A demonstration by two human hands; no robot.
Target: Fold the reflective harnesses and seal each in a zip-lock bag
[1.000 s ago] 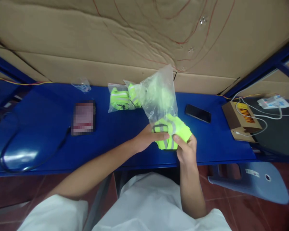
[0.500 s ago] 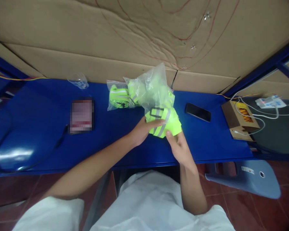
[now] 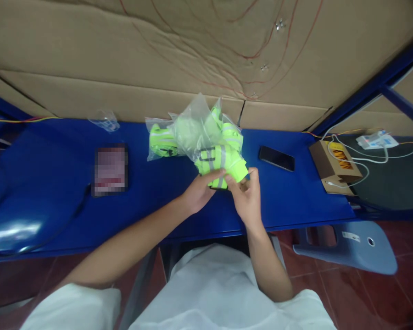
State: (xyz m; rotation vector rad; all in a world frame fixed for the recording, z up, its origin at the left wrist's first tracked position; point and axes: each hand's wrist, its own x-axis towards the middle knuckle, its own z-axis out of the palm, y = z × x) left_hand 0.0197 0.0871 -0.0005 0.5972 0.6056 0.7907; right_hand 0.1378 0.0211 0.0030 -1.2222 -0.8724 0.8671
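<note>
Both hands meet at the centre of the frame on a folded neon vest (image 3: 220, 161) with grey stripes. The left hand (image 3: 198, 191) pinches its lower left edge between thumb and fingers; the right hand (image 3: 246, 198) grips its lower right corner, fingers curled. The vest sits half inside a clear bag (image 3: 192, 126) that rises behind it, above the blue worktop (image 3: 55, 183). Just left of it lies another bagged vest (image 3: 159, 143). A phone (image 3: 276, 158) lies to the right, a blurred tablet (image 3: 110, 170) at left, and an open carton (image 3: 332, 161) with cables at far right. Cardboard (image 3: 124, 55) fills the top of the frame.
</note>
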